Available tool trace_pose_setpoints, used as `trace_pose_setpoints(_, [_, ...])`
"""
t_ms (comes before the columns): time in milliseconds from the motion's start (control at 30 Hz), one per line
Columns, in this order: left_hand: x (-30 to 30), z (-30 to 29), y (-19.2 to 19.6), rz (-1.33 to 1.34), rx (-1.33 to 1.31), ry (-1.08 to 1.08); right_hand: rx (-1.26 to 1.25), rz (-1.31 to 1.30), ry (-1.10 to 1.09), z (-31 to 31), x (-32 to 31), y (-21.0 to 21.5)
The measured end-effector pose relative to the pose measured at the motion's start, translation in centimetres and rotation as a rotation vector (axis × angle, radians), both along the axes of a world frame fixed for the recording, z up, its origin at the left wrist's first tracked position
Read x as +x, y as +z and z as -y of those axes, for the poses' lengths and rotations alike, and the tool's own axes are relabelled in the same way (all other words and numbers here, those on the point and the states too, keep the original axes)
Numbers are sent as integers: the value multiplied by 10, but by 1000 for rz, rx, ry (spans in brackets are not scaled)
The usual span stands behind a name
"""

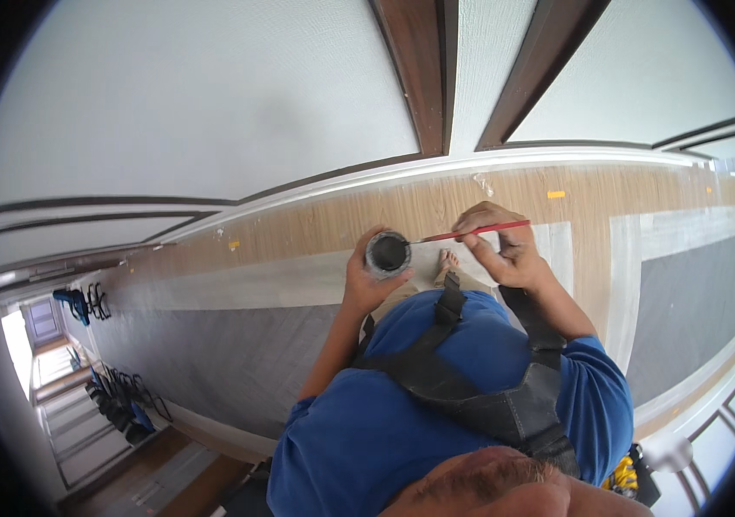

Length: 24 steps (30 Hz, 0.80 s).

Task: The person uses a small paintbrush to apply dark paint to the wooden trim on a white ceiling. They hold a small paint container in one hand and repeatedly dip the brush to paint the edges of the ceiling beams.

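Note:
My left hand is wrapped round a small round pot of dark grey paint, holding it upright with its mouth facing up. In my right hand I grip a thin red-handled paintbrush between thumb and fingers. The brush lies almost level, its tip at the right rim of the pot. Whether the bristles touch the paint is too small to tell. Both hands are in front of my chest, above the floor near the wall.
A white wall with dark brown wooden trim rises ahead, a white baseboard at its foot. Yellow tape bits stick to the wood-look floor. Dark chairs stand far left; a yellow-and-black item lies behind me at right.

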<state>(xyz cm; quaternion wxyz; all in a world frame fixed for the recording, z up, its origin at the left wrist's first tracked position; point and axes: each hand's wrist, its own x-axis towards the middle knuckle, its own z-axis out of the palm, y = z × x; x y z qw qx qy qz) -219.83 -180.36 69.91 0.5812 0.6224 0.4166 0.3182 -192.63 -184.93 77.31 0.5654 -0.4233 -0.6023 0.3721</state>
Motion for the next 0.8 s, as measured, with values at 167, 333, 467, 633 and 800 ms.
trace_pose_setpoints(167, [16,-70,-19,-16,14,-319,-103,-16,-309,1,-14,-9])
trace_pose_setpoints(333, [28,-126,-40,2,58,-605,-115,16,-545,-1,-42,-14])
trace_pose_setpoints(467, [34,-147,-46,-18,36,-724,-155,-28,-699,-3,-57,-26])
trace_pose_setpoints(633, [46,-160,-77,1,5,-742,-153,138,-606,-21,-38,-32])
trace_pose_setpoints(800, [79,-162,-114,-43,-45,-764,-116,221,-519,-35,12,-60])
